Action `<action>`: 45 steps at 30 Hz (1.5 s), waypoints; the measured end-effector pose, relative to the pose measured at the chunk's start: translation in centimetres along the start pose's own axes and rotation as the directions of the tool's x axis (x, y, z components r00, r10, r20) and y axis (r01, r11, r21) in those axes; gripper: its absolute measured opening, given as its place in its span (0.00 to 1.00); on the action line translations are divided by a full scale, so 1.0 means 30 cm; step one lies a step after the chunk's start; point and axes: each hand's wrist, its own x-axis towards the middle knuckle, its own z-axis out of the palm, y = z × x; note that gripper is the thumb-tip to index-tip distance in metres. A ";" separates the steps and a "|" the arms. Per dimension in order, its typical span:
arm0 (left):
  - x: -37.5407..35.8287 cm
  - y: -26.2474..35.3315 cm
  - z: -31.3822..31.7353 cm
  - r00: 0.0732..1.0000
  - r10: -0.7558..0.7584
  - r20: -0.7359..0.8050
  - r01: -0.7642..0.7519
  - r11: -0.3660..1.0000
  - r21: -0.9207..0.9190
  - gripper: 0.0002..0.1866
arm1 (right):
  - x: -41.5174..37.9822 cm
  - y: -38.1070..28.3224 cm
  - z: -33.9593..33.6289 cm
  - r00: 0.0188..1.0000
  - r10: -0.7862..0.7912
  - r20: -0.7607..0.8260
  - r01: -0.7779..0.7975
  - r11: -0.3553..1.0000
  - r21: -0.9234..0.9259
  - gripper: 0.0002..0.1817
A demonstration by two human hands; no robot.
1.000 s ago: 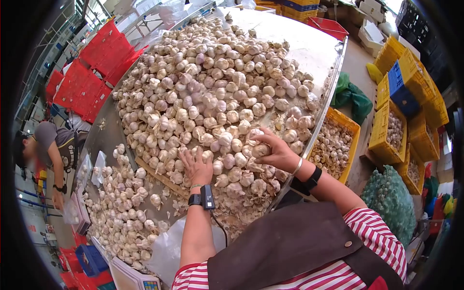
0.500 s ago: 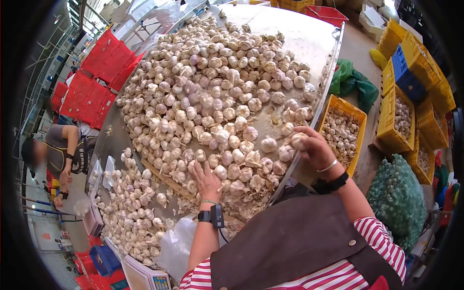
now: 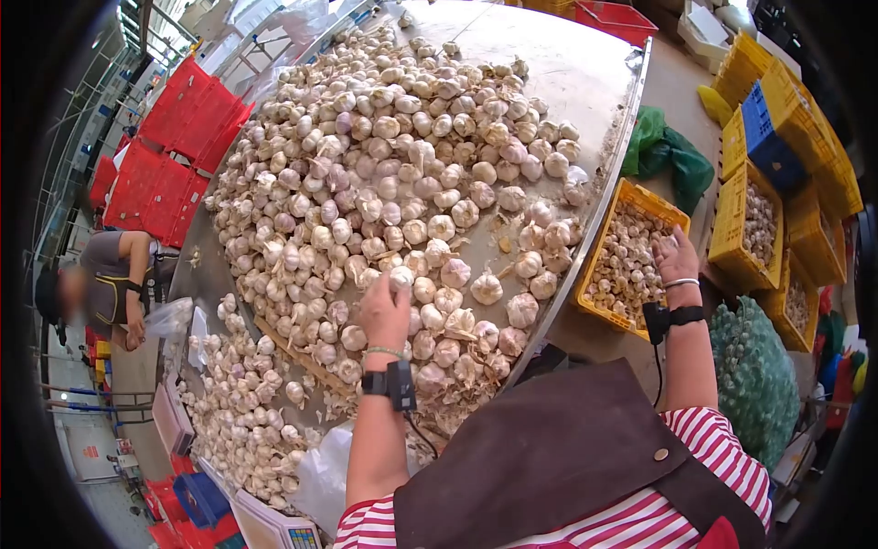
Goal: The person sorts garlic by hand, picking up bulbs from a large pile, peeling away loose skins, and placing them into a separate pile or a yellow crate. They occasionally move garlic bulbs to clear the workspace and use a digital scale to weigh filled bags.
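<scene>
Left hand (image 3: 384, 317), just off the centre toward 8 o'clock, pinches one garlic bulb (image 3: 401, 276) between thumb and fingers. At 3 o'clock the right hand (image 3: 678, 261) has its fingers spread over the far side of one yellow crate (image 3: 655, 199), which holds more garlic.

Two heaps of garlic share the table: a large heap (image 3: 366, 165) from 10 to 12 o'clock and a small heap (image 3: 247, 403) at 8 o'clock, both too many bulbs to count. One wooden strip (image 3: 293, 353) lies between them. Two scales stand along the edge, a keypad scale (image 3: 270, 523) at 7 o'clock and a second scale (image 3: 172, 421) at 8, with one clear plastic bag (image 3: 322, 480) near the first. Toward 2 o'clock are at least five stacked yellow crates (image 3: 745, 229) and one blue crate (image 3: 770, 146) among them; one green mesh sack (image 3: 754, 375) sits at 4.

Coloured keys show on the keypad scale, their marks too small to read. A small red sign (image 3: 89, 451) at 8 o'clock is likewise illegible.

Smooth and metallic, the table (image 3: 549, 55) glares white at 1 o'clock, with dry husks scattered below the centre. Beyond it lies a cluttered workroom: red crates (image 3: 165, 183) piled at 10 o'clock and one co-worker (image 3: 114, 279) at 9, hands near a clear bag.
</scene>
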 end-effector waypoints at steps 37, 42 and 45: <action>0.135 0.295 0.160 0.839 0.162 0.520 -0.320 0.919 0.231 0.19 | -0.056 0.352 0.864 0.416 0.590 0.692 0.858 -0.003 -0.513 0.13; 0.080 0.210 0.052 0.832 0.071 0.550 0.440 0.519 -0.733 0.23 | -0.115 0.465 0.887 0.469 0.534 0.703 0.813 -0.572 -0.107 0.13; -0.026 0.161 -0.027 0.787 0.160 0.596 0.614 -0.095 -0.784 0.21 | -0.119 0.479 0.914 0.498 0.630 0.596 0.789 -0.615 -0.010 0.14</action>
